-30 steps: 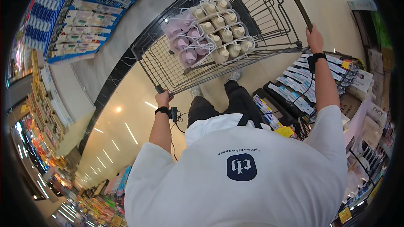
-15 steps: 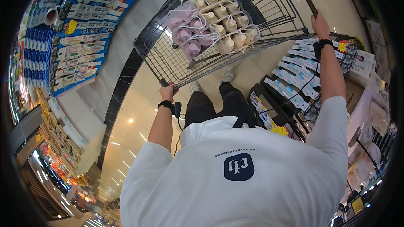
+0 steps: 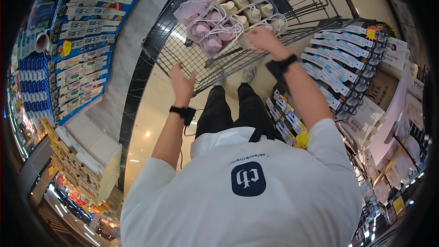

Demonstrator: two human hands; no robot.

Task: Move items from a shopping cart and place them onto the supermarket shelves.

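One black wire shopping cart (image 3: 192, 59) fills the upper centre of the frame. Inside it, approx. 4 pink plastic bottles (image 3: 204, 22) on the left and approx. 8 cream-white plastic bottles (image 3: 249, 7) to their right, packed tight in one cluster w/ white cords looped over them; exact count is hard, some overlap.

2 hands in view, both w/ a black wrist strap. Left hand (image 3: 182, 82) is at centre-left, open, fingers spread, raised just by the near edge of the cart basket; can't tell if it touches the wire. Right hand (image 3: 261, 38) is at upper centre-right, reaching into the cart, fingers curled loosely at the lower right edge of the bottle cluster, touching or just beside the nearest cream-white bottles; whether it grips one I can't tell.

So the bottles lie above and right of the left hand, well apart from it, and right at the right hand's fingertips.

Blue-and-white boxed goods on shelf racks (image 3: 80, 59) at upper left; similar hanging packs on a rack (image 3: 347, 64) at right. Glossy beige floor (image 3: 151, 123) below the cart.
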